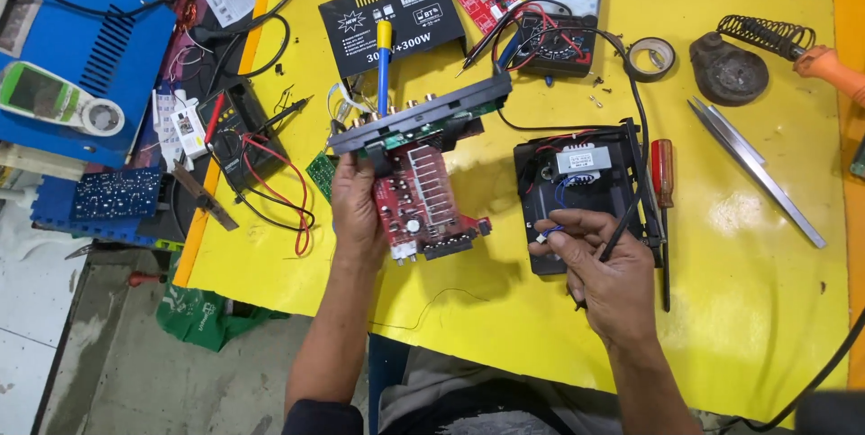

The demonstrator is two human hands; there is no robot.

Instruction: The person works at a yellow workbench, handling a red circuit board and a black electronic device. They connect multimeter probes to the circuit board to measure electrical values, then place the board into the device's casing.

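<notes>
The left hand grips a red amplifier circuit board by its left edge and holds it tilted above the yellow worktop, with the board's black front panel at the far end. The right hand is closed narrowly, pinching a small white connector on blue wires between thumb and fingertips, with a thin black lead running through the same hand. It hovers over the near edge of the open black housing, which lies flat just right of the board and holds a small grey transformer.

The step in hand looks like wiring between housing and board: the connector is free of the board, and the two hands are near each other but apart. A next move would call for bringing plug and board socket together with a fine, steady pinch, while the left hand keeps the board from swinging.

Room is tight on the far side, where a black cover plate, a yellow-handled screwdriver and an analogue multimeter lie close behind the panel. A red-handled screwdriver lies touching the housing's right side. Near the person, the worktop is bare up to its edge, giving open space.
</notes>
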